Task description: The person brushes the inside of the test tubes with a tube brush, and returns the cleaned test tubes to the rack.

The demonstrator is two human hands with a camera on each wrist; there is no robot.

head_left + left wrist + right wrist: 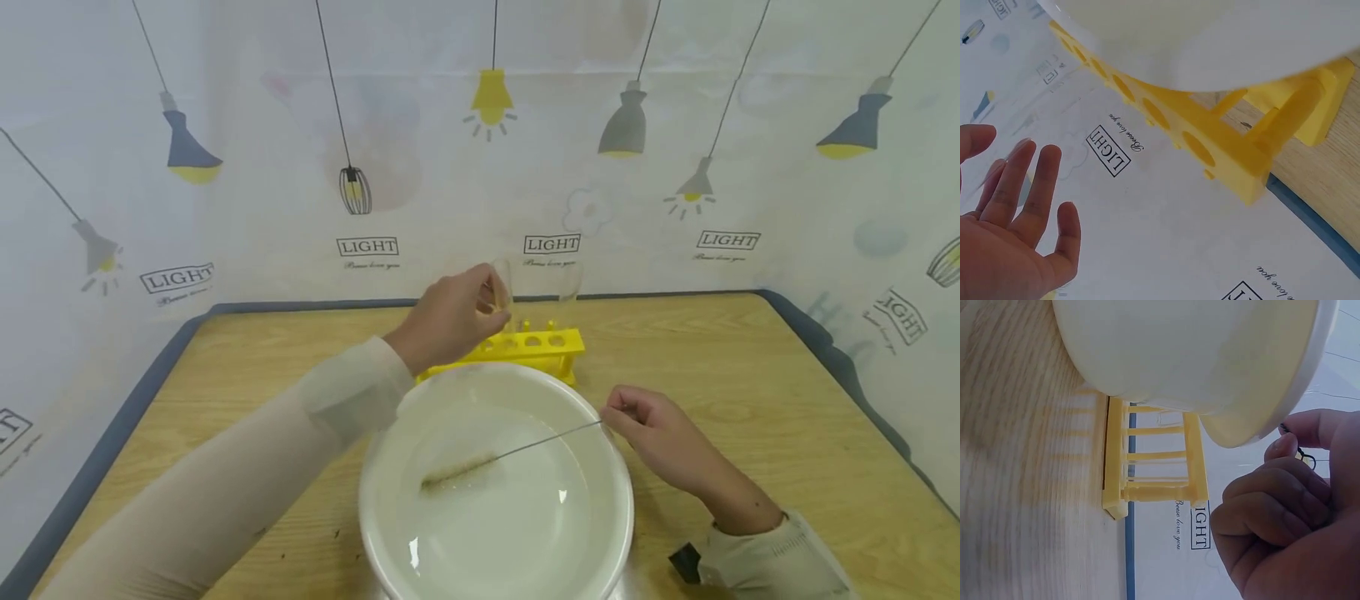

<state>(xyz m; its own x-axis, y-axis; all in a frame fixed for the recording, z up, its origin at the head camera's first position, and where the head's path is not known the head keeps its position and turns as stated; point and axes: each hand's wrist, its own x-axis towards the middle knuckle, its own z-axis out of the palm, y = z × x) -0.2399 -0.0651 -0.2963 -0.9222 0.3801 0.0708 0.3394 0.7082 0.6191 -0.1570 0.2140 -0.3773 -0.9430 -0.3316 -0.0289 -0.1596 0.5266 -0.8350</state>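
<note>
- The left hand (pixel 450 321) is reached over the far rim of the white basin (pixel 622 492); its fingers are curled round a clear test tube (pixel 501 287) standing at the near end of the yellow rack (pixel 558 343).
- In the left wrist view the fingers (pixel 1038 181) look fairly straight and the glass is hard to make out; how firm the grip is cannot be told from there.
- A second test tube (pixel 570 283) stands in the rack, well to the right of that hand.
- The right hand (pixel 660 437) rests at the basin's right rim. The wire handle of a tube brush (pixel 465 468) is pinched between thumb and fingertips (pixel 1285 447).
- The bristle end lies out to the left of the right hand, in the water on the basin floor.
- Judgement, step in hand: a tube is being handled at the rack while the brush is kept wetted.
- To be done well: the tube is best gripped near its mouth and moved straight along its axis, clear of the rack hole.
- The neighbouring tube should not be knocked.
- The brush handle is best kept low and steady.
</note>
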